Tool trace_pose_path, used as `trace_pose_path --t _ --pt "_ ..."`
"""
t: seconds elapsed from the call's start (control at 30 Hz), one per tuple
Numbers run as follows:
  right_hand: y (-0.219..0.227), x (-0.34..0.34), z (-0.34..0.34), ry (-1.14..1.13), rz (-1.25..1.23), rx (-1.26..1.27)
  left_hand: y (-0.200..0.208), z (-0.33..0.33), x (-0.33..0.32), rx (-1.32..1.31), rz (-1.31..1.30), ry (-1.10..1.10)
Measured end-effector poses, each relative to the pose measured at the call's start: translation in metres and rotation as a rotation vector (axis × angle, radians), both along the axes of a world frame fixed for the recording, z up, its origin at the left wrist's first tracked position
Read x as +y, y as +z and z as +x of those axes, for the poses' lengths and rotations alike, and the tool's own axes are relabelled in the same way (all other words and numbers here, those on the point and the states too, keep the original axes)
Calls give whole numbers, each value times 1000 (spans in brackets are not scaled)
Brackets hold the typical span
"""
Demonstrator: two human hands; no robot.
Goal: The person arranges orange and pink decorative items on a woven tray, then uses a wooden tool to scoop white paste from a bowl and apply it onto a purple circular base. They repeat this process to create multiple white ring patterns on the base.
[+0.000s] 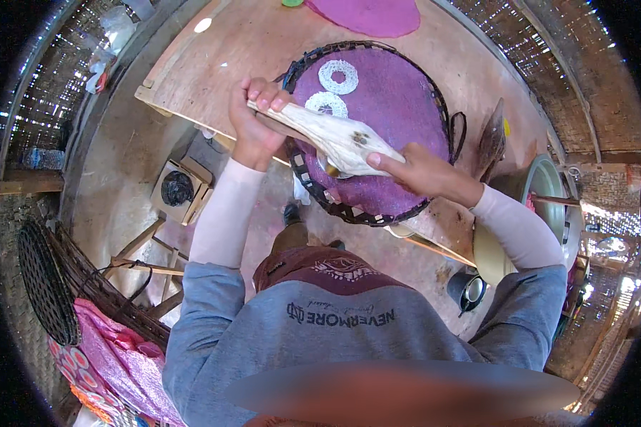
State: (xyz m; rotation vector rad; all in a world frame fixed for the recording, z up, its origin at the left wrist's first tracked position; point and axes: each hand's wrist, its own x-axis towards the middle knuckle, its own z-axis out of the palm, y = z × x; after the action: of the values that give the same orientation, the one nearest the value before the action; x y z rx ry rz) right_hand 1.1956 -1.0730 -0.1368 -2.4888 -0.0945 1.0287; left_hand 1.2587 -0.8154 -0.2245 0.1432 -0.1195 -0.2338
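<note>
My left hand (253,114) grips the twisted top end of a white cloth piping bag (335,135). My right hand (424,171) holds the bag's wide lower end, pointing its tip down. Under both hands lies a round woven tray (313,188) lined with purple cloth (399,107). Two white dough rings lie on the cloth: one ring (337,76) farther away, the other ring (326,104) partly hidden behind the bag. The tray rests on a wooden table (242,43).
A second purple cloth (367,13) lies at the table's far edge. A large metal pot (541,192) stands at right, a small dark pot (468,290) below it. A small stove box (178,188) sits on the floor at left, with a round mesh tray (44,285) and pink cloths (121,356).
</note>
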Motion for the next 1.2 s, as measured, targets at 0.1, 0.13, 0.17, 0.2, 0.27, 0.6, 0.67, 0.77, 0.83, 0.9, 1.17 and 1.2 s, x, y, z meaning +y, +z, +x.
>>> trace_pose_path --t 0.1,0.13,0.17,0.2,0.27,0.6,0.67,0.77,0.83,0.9,1.17,1.2 --pt "16 -11 -2 -29 -33 28 -6 -3 -17 48 -119 -33" --pt "18 -18 -3 -60 2 10 11 -7 -23 81 -37 -10" --pt "17 -27 -6 -95 38 -6 40 -15 -30 115 47 8" --pt "19 -32 -10 -128 73 -23 56 -21 -34 148 129 28" --pt "31 -37 -19 -152 176 -99 29 -7 -25 -247 460 -8" --pt "-9 -22 -15 -408 1264 -25 73 -38 -66 -771 1392 351" --pt "-55 -8 -19 -61 748 -687 66 -41 -61 -672 1376 366" --pt "-102 2 -19 72 399 -934 52 -40 -46 -650 1456 447" --pt "-137 -3 -12 19 384 -995 54 -43 -41 -596 1448 401" --pt "-145 -11 0 98 351 -1031 56 -45 -40 -554 1411 370" --pt "-130 -8 18 367 22 -1274 50 -44 -40 -454 1304 320" --pt "-127 -9 17 351 30 -1257 51 -45 -40 -458 1313 328"
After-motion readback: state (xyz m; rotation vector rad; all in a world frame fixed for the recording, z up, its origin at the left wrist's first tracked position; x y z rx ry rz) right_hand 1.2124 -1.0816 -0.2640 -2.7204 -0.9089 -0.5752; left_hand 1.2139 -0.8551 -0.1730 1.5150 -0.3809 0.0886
